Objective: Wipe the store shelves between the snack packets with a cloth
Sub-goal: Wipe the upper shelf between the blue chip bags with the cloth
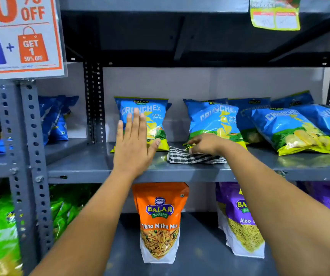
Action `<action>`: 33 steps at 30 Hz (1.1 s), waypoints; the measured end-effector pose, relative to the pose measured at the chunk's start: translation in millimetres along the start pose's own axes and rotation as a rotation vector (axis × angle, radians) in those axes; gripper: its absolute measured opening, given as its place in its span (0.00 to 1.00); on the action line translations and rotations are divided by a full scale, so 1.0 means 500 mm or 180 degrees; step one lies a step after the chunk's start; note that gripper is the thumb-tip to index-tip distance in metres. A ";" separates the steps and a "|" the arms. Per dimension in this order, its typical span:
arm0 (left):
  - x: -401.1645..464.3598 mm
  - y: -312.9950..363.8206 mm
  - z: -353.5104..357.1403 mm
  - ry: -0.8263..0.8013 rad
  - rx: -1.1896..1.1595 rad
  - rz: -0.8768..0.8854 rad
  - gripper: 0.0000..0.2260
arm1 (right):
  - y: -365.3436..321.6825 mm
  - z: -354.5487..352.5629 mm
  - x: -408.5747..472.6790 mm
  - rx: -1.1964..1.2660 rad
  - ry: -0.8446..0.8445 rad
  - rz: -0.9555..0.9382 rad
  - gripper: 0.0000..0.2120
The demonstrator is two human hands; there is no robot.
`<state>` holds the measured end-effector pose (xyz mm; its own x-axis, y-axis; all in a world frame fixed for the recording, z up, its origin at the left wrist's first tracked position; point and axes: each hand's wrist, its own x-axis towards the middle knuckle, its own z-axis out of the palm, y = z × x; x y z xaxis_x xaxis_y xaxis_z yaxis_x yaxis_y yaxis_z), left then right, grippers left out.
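Cloth lay on the grey shelf in the gap between two blue packets, long side along the front edge; right hand pinched it, left hand flat open beside it.

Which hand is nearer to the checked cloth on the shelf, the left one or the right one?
The right. The right hand rests on the checked cloth, fingers touching its top edge. The left hand is held flat and open to the cloth's left, before a blue packet.
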<state>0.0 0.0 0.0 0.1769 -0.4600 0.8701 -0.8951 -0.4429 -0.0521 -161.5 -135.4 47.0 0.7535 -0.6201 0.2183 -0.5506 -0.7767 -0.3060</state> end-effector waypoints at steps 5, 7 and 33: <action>-0.061 0.006 0.044 -0.0002 -0.0142 -0.0298 0.38 | -0.007 0.037 0.009 -0.0656 0.0142 0.0152 0.21; -0.055 0.002 0.044 0.0036 -0.0154 -0.0331 0.38 | -0.018 0.040 0.022 -0.0857 0.0149 0.0153 0.23; -0.306 -0.140 0.070 0.0113 -0.0263 -0.0666 0.31 | -0.099 0.215 -0.140 0.0972 0.2789 -0.0701 0.20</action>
<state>50.1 74.4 -146.8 0.3490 -0.3366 0.8746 -0.8712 -0.4605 0.1704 -148.4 -41.8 -52.9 0.2236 -0.4219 0.8786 -0.2175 -0.9003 -0.3770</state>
